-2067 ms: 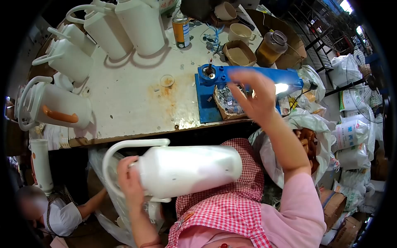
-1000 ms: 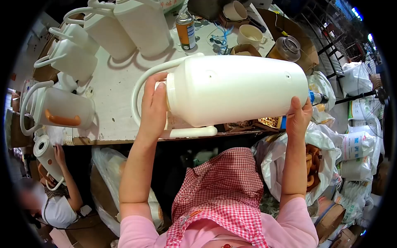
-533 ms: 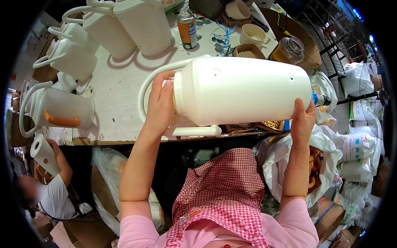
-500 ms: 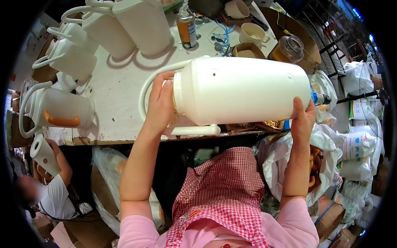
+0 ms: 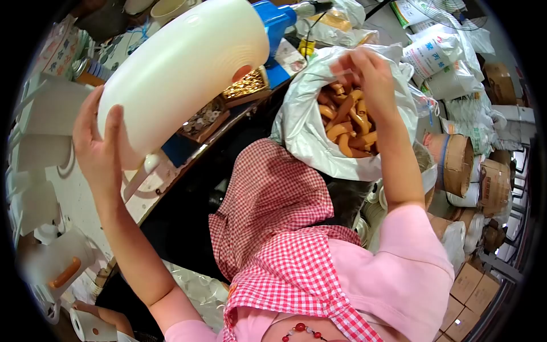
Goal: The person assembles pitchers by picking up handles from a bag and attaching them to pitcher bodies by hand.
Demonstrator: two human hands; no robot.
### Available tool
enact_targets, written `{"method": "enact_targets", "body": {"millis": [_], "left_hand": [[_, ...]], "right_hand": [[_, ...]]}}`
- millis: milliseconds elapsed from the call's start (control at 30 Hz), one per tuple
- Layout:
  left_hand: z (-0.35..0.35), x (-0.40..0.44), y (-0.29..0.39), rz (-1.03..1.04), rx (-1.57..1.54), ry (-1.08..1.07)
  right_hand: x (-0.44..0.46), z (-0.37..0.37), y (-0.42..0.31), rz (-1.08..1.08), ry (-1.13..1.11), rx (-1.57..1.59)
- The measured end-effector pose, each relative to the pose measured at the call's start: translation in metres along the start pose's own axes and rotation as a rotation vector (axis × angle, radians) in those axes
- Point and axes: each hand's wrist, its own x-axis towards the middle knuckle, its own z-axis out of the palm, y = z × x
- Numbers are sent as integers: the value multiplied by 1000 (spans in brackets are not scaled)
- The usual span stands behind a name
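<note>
My left hand (image 5: 97,137) grips the near end of a large white plastic jug (image 5: 176,68), thumb on top and fingers round the far side. The jug lies tilted over the bench, its other end close to a blue tool (image 5: 276,23) with a metal shaft. Above a white plastic bag (image 5: 296,125) is my right hand (image 5: 364,74), its fingers apart and slightly blurred, with nothing visible in them. Curved orange-brown handles (image 5: 347,122) fill the bag below that hand.
Gold-coloured screws (image 5: 248,84) and small metal parts (image 5: 202,119) sit in boxes along the bench edge. More white jugs (image 5: 43,148) stand at the left. Cardboard boxes (image 5: 470,290) and sacks (image 5: 436,54) are at the right. Another person's arm (image 5: 111,319) shows at lower left.
My right hand has let go of the jug and moved over the bag of handles. The jug has tilted, held by my left hand alone. The view has turned right.
</note>
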Motion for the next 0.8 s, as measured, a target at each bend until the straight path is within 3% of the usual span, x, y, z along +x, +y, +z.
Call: {"method": "enact_targets", "body": {"millis": [33, 100, 167, 200, 233, 300, 367, 433, 467, 500, 567, 600, 700, 800], "left_hand": [[1, -1, -1, 5, -10, 1], [1, -3, -3, -19, -57, 8], [1, -3, -2, -30, -9, -16], [1, -4, -3, -39, -23, -10], [1, -4, -3, -46, -35, -9], [0, -4, -5, -36, -50, -18], [-1, -3, -3, -72, -65, -32], [-1, -3, -4, -62, -62, -21], [0, -4, -5, -61, -54, -20], [0, -3, -5, -61, -54, -27], [-1, -2, -7, -92, -102, -53], [-2, -4, -8, -99, -99, -61], [0, -1, -8, -89, -113, -54], [0, -2, -10, -68, -70, -32]], "right_hand": [[-11, -27, 11, 15, -57, -215], [-37, -47, 48, -3, 58, -496], [-42, -62, 70, -534, 31, -1105], [-42, -63, 72, -527, 39, -1180], [-48, -63, 73, -513, 51, -1178], [-52, -61, 63, -210, 300, -1131], [-64, -52, 43, 168, 187, -1100], [-78, -53, 76, 203, 17, -1068], [-87, -47, 92, 256, 78, -775], [-95, -46, 95, 263, 79, -773], [-107, -43, 100, 257, 328, -310], [-115, -49, 118, 245, 383, -221], [-138, -39, 125, 257, 276, -415], [-145, -15, 117, 151, 363, -651]]}}
